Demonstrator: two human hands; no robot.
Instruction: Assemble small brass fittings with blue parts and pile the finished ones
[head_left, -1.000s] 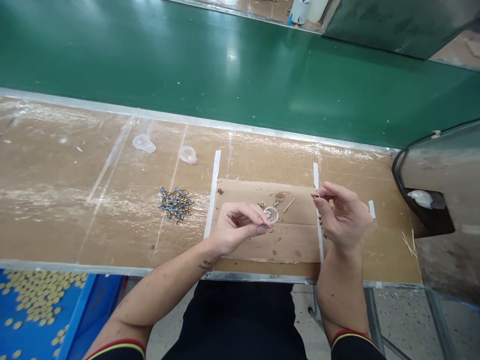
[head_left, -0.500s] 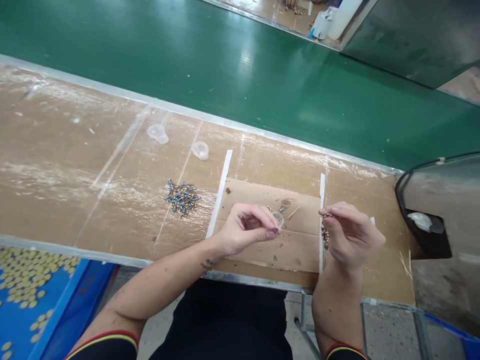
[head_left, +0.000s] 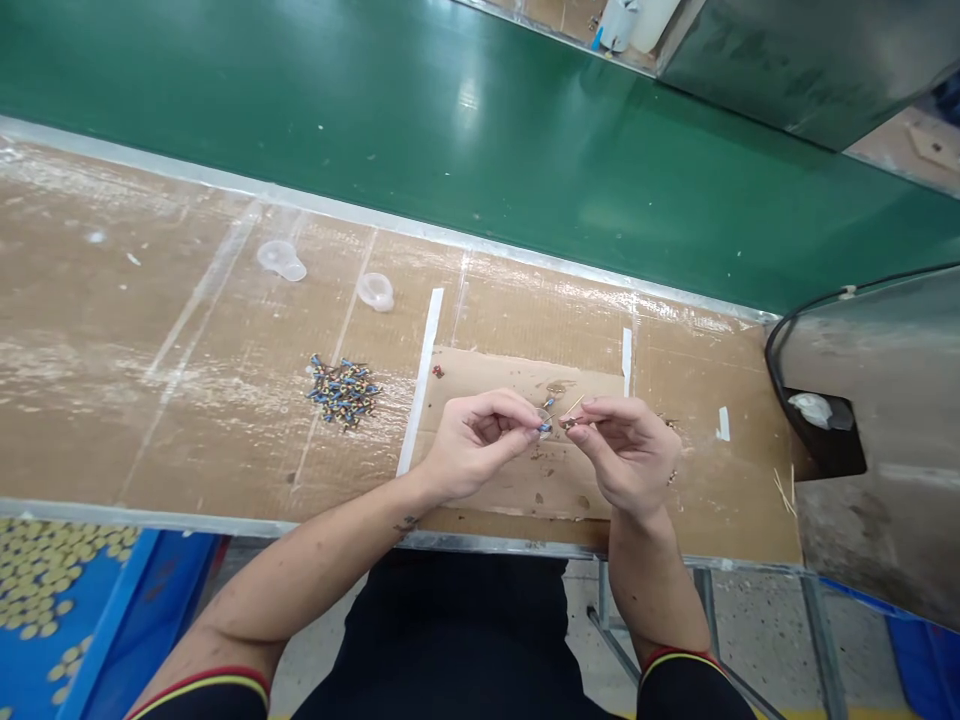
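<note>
Over a brown cardboard sheet [head_left: 495,377], my left hand [head_left: 484,445] pinches a small blue piece [head_left: 545,427] between thumb and forefinger. Facing it from the right, my right hand [head_left: 626,450] is closed on a tiny brownish metallic piece [head_left: 570,423]. The two pieces are close together; whether they touch I cannot tell. Behind the fingertips, a small clear dish is mostly hidden. A thin wooden stick [head_left: 574,404] and a small blue-and-gold part [head_left: 550,403] lie just beyond the hands. To the left sits a pile of similar blue-and-gold parts [head_left: 345,392].
Two clear plastic cups or lids [head_left: 375,291] lie beyond the pile. A green belt [head_left: 375,130] runs along the table's far side. At right are thin sticks [head_left: 784,492] and a metal housing [head_left: 885,400] with a black cable. A blue tray [head_left: 127,620] of yellowish discs stands lower left.
My right hand has moved left, bringing its small piece close to the blue one in my left hand. The whole view has shifted slightly.
</note>
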